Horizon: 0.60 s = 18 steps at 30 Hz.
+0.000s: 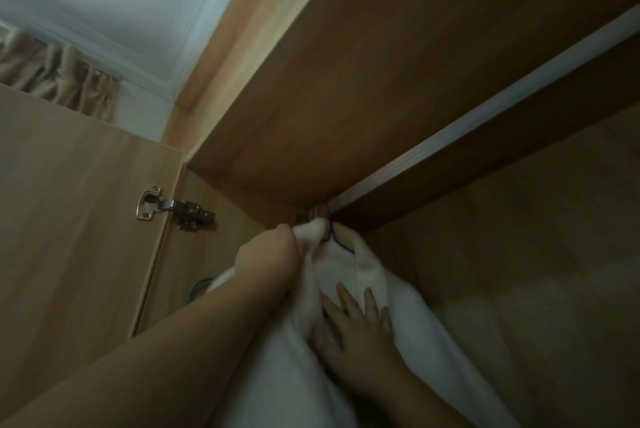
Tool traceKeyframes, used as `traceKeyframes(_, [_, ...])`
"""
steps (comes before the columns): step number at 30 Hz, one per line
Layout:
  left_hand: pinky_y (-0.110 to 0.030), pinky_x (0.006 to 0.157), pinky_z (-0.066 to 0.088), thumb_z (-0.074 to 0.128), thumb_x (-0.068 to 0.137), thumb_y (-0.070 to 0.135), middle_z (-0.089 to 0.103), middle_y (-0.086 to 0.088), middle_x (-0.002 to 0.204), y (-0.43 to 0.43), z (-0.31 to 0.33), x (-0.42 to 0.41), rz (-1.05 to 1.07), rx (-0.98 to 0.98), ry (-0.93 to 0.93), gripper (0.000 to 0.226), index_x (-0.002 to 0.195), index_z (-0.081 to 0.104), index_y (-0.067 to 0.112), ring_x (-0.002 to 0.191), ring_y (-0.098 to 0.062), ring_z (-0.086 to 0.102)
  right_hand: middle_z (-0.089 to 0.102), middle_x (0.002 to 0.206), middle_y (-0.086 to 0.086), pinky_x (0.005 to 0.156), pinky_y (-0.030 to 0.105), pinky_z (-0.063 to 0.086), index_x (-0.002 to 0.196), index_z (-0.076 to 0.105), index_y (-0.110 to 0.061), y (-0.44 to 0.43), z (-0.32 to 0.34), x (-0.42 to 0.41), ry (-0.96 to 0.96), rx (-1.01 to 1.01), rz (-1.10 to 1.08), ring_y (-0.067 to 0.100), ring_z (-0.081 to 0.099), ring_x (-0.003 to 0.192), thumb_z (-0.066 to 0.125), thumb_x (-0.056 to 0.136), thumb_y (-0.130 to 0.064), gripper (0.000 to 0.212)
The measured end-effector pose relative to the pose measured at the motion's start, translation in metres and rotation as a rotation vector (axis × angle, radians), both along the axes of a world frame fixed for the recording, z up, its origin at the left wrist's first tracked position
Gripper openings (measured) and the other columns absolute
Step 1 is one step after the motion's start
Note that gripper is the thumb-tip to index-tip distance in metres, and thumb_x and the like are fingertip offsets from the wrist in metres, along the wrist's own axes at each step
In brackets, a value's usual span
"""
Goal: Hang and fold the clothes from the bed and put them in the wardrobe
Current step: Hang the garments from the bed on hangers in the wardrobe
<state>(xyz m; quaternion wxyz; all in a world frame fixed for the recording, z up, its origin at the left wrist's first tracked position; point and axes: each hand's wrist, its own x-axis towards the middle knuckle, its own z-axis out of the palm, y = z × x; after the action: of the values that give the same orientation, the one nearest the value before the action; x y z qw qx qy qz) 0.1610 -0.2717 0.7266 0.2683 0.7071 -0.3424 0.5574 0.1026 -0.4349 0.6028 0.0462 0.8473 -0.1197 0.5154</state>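
Observation:
A white garment point(374, 275) hangs on a blue wire hanger point(337, 242) hooked over the white wardrobe rail point(485, 116) at its left end. My left hand point(270, 258) grips the white cloth near the hanger's hook, up by the rail's bracket. My right hand point(360, 334) lies lower on the garment, its fingers spread flat against the cloth. The lower part of the garment runs out of the frame.
The wooden wardrobe top panel point(381, 64) is overhead, the open door point(69, 219) with a metal hinge point(173, 207) at left. A green hanger point(199, 285) shows behind my left arm. Another pale garment point(519, 306) hangs to the right.

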Motion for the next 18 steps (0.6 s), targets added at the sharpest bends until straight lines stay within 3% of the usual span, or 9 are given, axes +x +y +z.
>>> traceKeyframes(4, [-0.033, 0.059, 0.033, 0.042, 0.095, 0.056, 0.046, 0.007, 0.079, 0.001, -0.022, 0.000, 0.044, -0.039, -0.145, 0.034, 0.092, 0.037, 0.022, 0.072, -0.023, 0.056, -0.011, 0.162, -0.021, 0.116, 0.055, -0.009, 0.147, -0.002, -0.060, -0.003, -0.018, 0.017, -0.085, -0.048, -0.032, 0.027, -0.021, 0.148, 0.002, 0.079, -0.079, 0.070])
traceKeyframes(8, [-0.033, 0.058, 0.031, 0.047, 0.091, 0.048, 0.054, 0.002, 0.089, 0.006, -0.044, -0.011, 0.068, -0.040, -0.268, 0.029, 0.100, 0.039, 0.022, 0.080, -0.027, 0.063, 0.007, 0.164, -0.012, 0.118, 0.055, -0.001, 0.151, 0.026, -0.041, 0.007, -0.037, 0.016, -0.145, -0.055, -0.069, 0.030, -0.009, 0.151, 0.002, 0.084, -0.068, 0.077])
traceKeyframes(11, [-0.038, 0.072, 0.036, 0.044, 0.086, 0.045, 0.058, -0.006, 0.114, 0.015, -0.061, -0.020, 0.160, 0.058, -0.299, 0.045, 0.123, 0.045, 0.018, 0.099, -0.029, 0.058, 0.015, 0.164, -0.010, 0.118, 0.054, 0.010, 0.150, 0.033, -0.036, 0.014, -0.048, 0.001, -0.165, -0.035, -0.092, 0.030, 0.002, 0.151, 0.011, 0.092, -0.062, 0.067])
traceKeyframes(13, [-0.048, 0.099, 0.036, 0.036, 0.087, 0.046, 0.048, -0.010, 0.143, 0.026, -0.078, -0.029, 0.153, 0.156, -0.310, 0.063, 0.144, 0.037, 0.018, 0.129, -0.031, 0.045, 0.015, 0.164, -0.010, 0.118, 0.050, 0.012, 0.152, 0.026, -0.038, 0.018, -0.058, -0.011, -0.154, -0.026, -0.116, 0.027, 0.003, 0.151, 0.020, 0.098, -0.056, 0.057])
traceKeyframes(15, [-0.055, 0.118, 0.012, 0.025, 0.088, 0.050, 0.024, -0.006, 0.162, 0.037, -0.097, -0.035, 0.071, 0.281, -0.331, 0.069, 0.154, 0.019, 0.028, 0.149, -0.029, 0.018, 0.012, 0.164, -0.011, 0.119, 0.047, 0.012, 0.153, 0.015, -0.044, 0.021, -0.072, -0.025, -0.136, 0.012, -0.096, 0.020, 0.002, 0.151, 0.024, 0.101, -0.052, 0.053])
traceKeyframes(18, [-0.056, 0.117, -0.008, 0.015, 0.088, 0.056, 0.017, 0.001, 0.165, 0.052, -0.131, -0.043, -0.069, 0.444, -0.331, 0.066, 0.152, 0.018, 0.042, 0.152, -0.025, 0.007, 0.010, 0.164, -0.013, 0.120, 0.045, 0.014, 0.152, 0.013, -0.047, 0.026, -0.095, -0.054, -0.127, 0.094, -0.060, 0.011, 0.006, 0.150, 0.030, 0.101, -0.046, 0.054])
